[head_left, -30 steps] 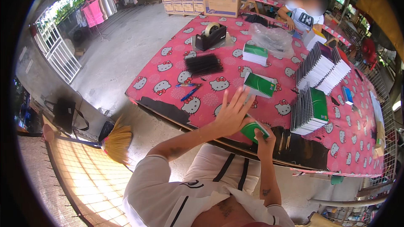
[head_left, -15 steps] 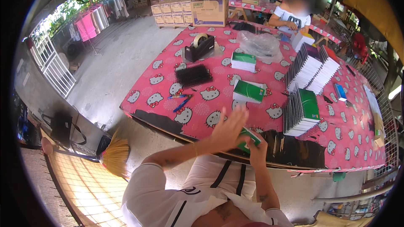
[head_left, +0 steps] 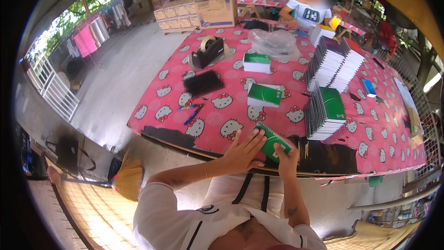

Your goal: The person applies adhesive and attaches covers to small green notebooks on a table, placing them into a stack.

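Note:
A green-covered spiral notebook [head_left: 272, 141] is at the table's near edge, tilted, between my hands. My right hand [head_left: 287, 157] grips its right end, with the thumb on top of the cover. My left hand [head_left: 245, 150] lies flat with its fingers stretched out against the notebook's left side, by the spiral binding. Just beyond sits a small pile of green notebooks [head_left: 264, 94], with another green pile [head_left: 257, 62] behind it. To the right stands a leaning stack of spiral-bound green notebooks [head_left: 330, 106].
Taller notebook stacks [head_left: 326, 58] rise behind. Black binding coils [head_left: 203, 83], pens [head_left: 193, 113], a tape dispenser [head_left: 208, 54] and clear plastic [head_left: 275, 44] lie on the pink-covered table [head_left: 166, 106]. A co-worker [head_left: 307, 16] is across the table. Cartons [head_left: 216, 9] stand behind.
My left hand has come down from above the notebook onto its bound side. The notebook's cover now shows more fully, still in my right hand. The whole view has shifted slightly.

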Tool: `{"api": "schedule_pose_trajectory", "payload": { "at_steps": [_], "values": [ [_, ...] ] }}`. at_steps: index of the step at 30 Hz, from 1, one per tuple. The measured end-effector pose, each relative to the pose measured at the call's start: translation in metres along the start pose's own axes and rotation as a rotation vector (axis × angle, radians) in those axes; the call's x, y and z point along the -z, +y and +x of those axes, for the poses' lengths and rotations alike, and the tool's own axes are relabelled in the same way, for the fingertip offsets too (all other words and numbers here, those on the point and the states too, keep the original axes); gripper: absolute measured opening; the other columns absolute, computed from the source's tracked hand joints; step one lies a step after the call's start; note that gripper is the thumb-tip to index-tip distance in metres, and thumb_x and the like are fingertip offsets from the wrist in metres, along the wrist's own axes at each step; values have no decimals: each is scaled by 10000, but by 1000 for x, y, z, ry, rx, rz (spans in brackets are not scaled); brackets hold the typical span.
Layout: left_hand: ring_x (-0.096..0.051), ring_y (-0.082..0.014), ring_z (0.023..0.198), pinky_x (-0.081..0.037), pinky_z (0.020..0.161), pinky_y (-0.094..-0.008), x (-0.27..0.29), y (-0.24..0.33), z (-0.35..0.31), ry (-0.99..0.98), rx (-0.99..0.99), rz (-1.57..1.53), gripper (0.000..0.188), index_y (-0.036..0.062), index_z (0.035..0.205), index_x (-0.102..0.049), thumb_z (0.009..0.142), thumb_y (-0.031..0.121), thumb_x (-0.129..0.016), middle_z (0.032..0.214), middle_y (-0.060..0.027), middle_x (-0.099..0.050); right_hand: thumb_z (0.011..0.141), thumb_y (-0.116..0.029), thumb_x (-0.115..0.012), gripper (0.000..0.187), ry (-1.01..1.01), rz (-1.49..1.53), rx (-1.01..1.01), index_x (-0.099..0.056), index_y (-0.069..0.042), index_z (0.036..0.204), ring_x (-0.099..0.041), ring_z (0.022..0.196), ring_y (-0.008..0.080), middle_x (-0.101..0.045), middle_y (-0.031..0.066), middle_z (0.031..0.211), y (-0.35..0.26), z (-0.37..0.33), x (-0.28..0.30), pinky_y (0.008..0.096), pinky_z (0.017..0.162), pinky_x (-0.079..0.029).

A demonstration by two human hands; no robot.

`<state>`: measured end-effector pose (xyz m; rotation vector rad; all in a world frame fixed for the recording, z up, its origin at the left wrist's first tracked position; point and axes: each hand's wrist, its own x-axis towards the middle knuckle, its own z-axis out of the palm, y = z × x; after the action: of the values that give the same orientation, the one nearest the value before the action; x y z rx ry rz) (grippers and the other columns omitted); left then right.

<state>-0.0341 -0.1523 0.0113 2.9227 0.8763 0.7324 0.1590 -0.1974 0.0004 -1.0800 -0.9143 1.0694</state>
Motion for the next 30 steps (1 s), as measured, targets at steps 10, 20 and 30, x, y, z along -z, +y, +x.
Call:
{"api": "schedule_pose_trajectory", "payload": {
  "at_steps": [10, 20, 30],
  "values": [
    [-252, -453, 1473, -149, 1116, -704, 8, -1, 28, 75, 5, 73, 883, -37, 1505, -335, 941, 633, -447, 1579, -257, -303, 936, -107, -685, 284, -50, -114, 30, -684, 15, 1193, -570, 814, 49, -671, -18, 949, -11, 0, -8, 214, 704, -475],
    [-134, -440, 1518, -53, 1149, -687, 22, -11, 61, 124, 145, 164, 838, 15, 1544, -306, 984, 635, -365, 1606, -251, -254, 937, -21, -641, 268, -160, -215, 15, -683, 14, 1199, -591, 908, 62, -694, 10, 1017, 5, 6, -8, 242, 787, -509],
    [-289, -366, 1476, -114, 1152, -689, 16, -27, 70, -428, -43, 13, 628, 73, 1421, -497, 947, 477, -577, 1575, -172, -345, 916, -87, -697, 272, -212, -366, 106, -682, 39, 1157, -570, 842, 64, -730, 103, 896, 25, 24, 22, 282, 786, -512]
  ]
}}
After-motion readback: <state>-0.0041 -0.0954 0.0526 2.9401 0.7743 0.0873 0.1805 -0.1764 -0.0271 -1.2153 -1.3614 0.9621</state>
